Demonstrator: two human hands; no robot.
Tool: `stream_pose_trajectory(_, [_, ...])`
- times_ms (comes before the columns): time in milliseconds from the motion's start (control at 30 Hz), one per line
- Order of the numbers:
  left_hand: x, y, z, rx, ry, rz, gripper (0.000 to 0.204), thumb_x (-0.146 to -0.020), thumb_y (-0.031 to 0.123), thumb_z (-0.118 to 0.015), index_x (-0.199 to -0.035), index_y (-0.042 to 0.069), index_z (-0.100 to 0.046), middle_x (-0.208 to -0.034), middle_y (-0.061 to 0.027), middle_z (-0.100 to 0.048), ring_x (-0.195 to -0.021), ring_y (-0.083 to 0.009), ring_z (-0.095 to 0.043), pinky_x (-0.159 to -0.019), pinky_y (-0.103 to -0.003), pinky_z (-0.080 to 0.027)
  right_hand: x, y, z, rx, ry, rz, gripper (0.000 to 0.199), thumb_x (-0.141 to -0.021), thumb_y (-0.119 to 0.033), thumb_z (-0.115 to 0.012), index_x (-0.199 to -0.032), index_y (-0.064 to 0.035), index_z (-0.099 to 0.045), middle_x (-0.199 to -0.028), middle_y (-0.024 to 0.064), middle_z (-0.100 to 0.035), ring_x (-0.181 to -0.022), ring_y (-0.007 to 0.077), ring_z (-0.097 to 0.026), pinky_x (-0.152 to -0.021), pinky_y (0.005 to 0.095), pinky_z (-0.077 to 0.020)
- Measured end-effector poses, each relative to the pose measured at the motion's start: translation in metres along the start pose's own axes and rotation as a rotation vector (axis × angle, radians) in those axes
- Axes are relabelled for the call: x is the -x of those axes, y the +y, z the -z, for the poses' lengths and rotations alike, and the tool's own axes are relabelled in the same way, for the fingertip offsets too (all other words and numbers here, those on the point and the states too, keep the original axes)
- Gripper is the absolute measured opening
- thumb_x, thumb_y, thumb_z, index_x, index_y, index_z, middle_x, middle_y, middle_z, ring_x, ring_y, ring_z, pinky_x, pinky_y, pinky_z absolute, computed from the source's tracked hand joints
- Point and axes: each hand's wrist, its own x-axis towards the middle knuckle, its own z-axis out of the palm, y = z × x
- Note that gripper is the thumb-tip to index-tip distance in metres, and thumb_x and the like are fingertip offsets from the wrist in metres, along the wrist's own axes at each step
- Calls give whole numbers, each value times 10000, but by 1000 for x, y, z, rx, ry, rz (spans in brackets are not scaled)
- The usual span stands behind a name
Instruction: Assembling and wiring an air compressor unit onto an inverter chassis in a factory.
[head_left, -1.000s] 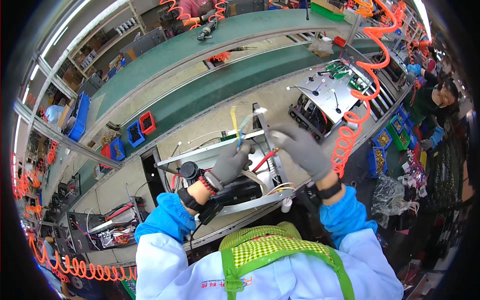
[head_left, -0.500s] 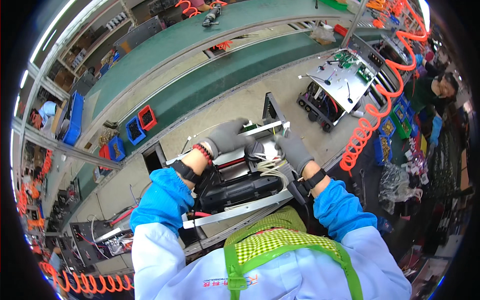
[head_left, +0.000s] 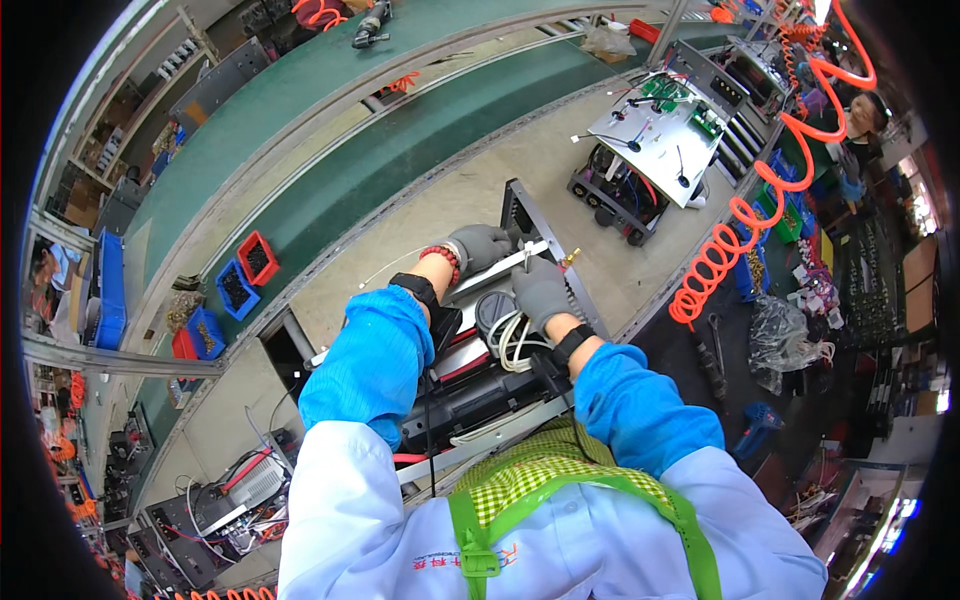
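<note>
An open machine chassis with a black end panel (head_left: 521, 213) lies across the bench in front of me. A white metal bar (head_left: 498, 268) spans its far part. My left hand (head_left: 477, 246), in a grey glove, is closed behind the bar beside the end panel; what its fingertips hold is hidden. My right hand (head_left: 541, 291), also gloved, has its fingers pinched together at the bar's right end, on something too small to make out. A brass-coloured fitting (head_left: 571, 257) sits just right of it. Nearer to me are a round black part (head_left: 494, 310) and a coiled white cable (head_left: 512, 342).
Another machine with a shiny plate (head_left: 655, 140) stands at the far right. An orange coiled hose (head_left: 745, 212) hangs on the right. Red and blue screw bins (head_left: 257, 258) sit left, by the green conveyor (head_left: 380, 170). A blue power tool (head_left: 760, 425) lies lower right; a person is beyond.
My view has shifted, so the surroundings appear moved left. Both hands stay at the bar; my right hand has come closer to my left and its fingers now meet at the bar's end.
</note>
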Motion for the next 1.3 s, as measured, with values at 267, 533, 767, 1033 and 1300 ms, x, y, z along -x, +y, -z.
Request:
stream_pose_trajectory(267, [-22,-10,-7,258,-140,-24,353,-811,360,-635,-1036,115,-753,-1081,-105,-716,-985,-254,-659,-873,-359,-506,11,-22,29,-218,-214,-163,299,-907,-276,-584,-979,1,-673,-864,150,-709,-732,239,-667,-675,367,-508])
stream_pose_trajectory(533, [-22,-11,-16,264,-119,15,436,-813,390,-621,-1066,52,-727,-1048,-179,-708,-961,-311,-667,-850,-390,-512,11,-16,31,-90,-197,0,367,-917,-331,-555,-1019,6,-658,-917,209,-695,-866,339,-669,-743,422,-502])
stream_pose_trajectory(767, [-7,-44,26,-94,552,358,339,-877,308,-504,-1026,84,-710,-978,-194,-702,-947,-386,-667,-843,-461,-516,23,-29,83,-386,-175,-44,357,-950,-322,-541,-1010,12,-652,-781,169,-677,-743,272,-665,-704,392,-502])
stream_pose_trajectory(1033, [43,57,49,469,340,-205,350,-954,337,-549,-1109,40,-650,-1037,-150,-684,-973,-277,-651,-859,-393,-496,16,-33,109,-406,-426,68,334,-976,-317,-522,-973,-25,-683,-685,57,-596,-640,156,-566,-625,318,-466])
stream_pose_trajectory(1300, [72,65,58,468,-43,-136,337,-960,281,-566,-1173,30,-641,-938,-36,-639,-858,-117,-584,-792,-280,-499,22,-57,123,-476,-275,227,294,-937,-269,-589,-1020,11,-631,-703,82,-626,-643,155,-586,-613,339,-474])
